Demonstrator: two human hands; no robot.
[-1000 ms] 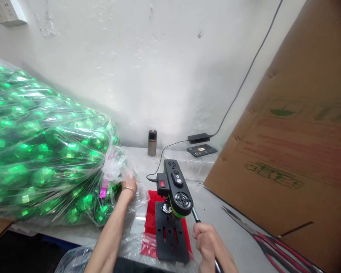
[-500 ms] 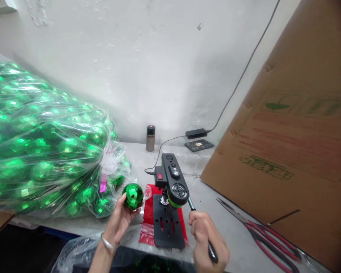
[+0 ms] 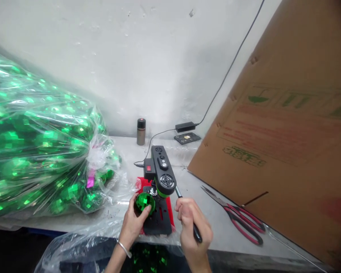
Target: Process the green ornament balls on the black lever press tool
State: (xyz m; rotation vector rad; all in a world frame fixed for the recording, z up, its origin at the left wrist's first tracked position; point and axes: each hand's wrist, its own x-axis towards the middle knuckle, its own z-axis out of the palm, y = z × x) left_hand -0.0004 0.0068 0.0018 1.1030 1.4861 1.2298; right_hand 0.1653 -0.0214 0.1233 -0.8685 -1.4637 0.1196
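My left hand (image 3: 135, 218) is closed round a shiny green faceted ball (image 3: 144, 201), with a silver bangle at the wrist. The ball is over the left part of the slotted black base plate (image 3: 159, 226), beside the head of a small bench machine (image 3: 162, 172) that looks like a mini drill press. My right hand (image 3: 193, 229) grips the machine's lever handle (image 3: 197, 232), whose black end comes out below the fist. Red material (image 3: 170, 216) lies under the base. Any bit under the machine's head is hidden.
At the left is a big clear bag (image 3: 39, 151) of green balls. More balls (image 3: 150, 258) show below the table edge. Scissors (image 3: 238, 218) lie at the right by a cardboard box (image 3: 272, 132). Behind stand a small bottle (image 3: 141, 132), a power adapter (image 3: 185, 126) and a phone-like slab (image 3: 186, 138).
My left hand has brought the green ball to the right, from beside the machine to over its base plate. My right hand stays on the lever. The whole view has shifted slightly.
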